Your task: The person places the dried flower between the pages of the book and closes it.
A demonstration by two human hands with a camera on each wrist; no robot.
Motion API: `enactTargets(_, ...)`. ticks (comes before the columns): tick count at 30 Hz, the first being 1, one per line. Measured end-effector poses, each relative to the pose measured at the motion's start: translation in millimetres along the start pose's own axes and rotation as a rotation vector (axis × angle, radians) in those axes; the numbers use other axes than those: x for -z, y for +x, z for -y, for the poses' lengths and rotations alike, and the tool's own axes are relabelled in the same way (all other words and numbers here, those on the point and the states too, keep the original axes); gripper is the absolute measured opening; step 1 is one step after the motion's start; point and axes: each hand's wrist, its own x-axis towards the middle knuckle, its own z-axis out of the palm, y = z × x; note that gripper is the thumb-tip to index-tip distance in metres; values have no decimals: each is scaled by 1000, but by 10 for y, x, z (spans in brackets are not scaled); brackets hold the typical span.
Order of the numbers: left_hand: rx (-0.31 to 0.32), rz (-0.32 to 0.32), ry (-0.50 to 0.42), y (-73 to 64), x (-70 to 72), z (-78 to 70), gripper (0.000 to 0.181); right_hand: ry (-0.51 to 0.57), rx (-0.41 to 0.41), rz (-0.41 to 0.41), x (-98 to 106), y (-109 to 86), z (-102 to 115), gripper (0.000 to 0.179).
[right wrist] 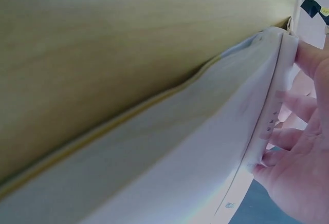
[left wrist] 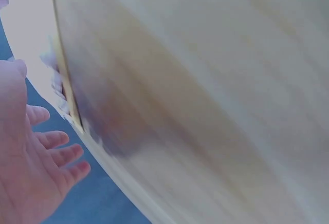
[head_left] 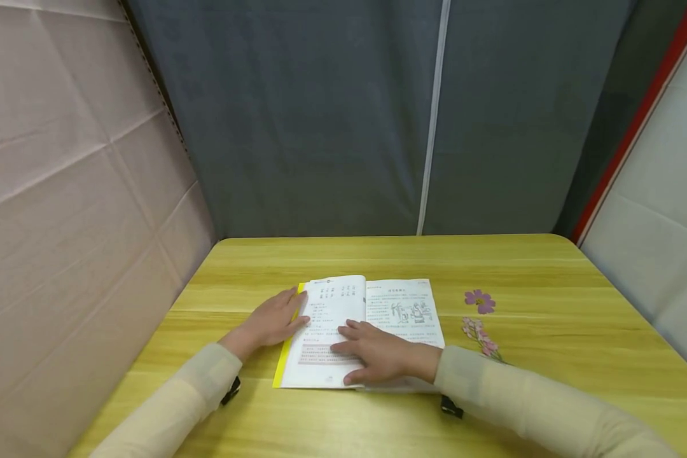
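Note:
An open book (head_left: 397, 318) with printed text, a line drawing on its right page and a yellow cover edge lies on the wooden table. At the book's left edge is my left hand (head_left: 271, 318), fingers extended, fingertips over the page margin. In the left wrist view the same hand (left wrist: 38, 167) shows its fingers spread and loosely bent. Across the lower left page, near the spine, reaches my right hand (head_left: 374, 353), fingers spread over the paper. The right wrist view has this hand (right wrist: 303, 147) with its fingertips on the page by the fold.
A purple flower (head_left: 479, 301) and a stem of small pink blossoms (head_left: 481, 335) lie to the right of the book. The wooden table (head_left: 252, 267) ends at a dark grey curtain (head_left: 320, 127), with pale cloth walls on both sides.

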Motion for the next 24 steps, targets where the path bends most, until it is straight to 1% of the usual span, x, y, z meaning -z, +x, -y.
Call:
enactTargets(4, 34, 41, -20, 45, 7, -72, 73, -51, -6, 21, 17, 16, 18, 60)
enactTargets(7, 57, 74, -12, 61, -1, -121, 75, -80, -2, 38, 33, 29, 39, 59)
enactTargets(11, 71, 92, 10, 67, -30, -159, 76, -110, -1, 58, 44, 51, 69, 59)
enactTargets(16, 71, 88, 13, 65, -54, -164, 76, -135, -5, 69, 50, 67, 93, 59)
enactTargets(21, 72, 103, -8, 62, -43, -180, 77, -130, -1, 60, 54, 55, 88, 58)
enactTargets(24, 77, 114, -11, 50, -26, -196, 77, -97, -5, 52, 50, 39, 77, 58)
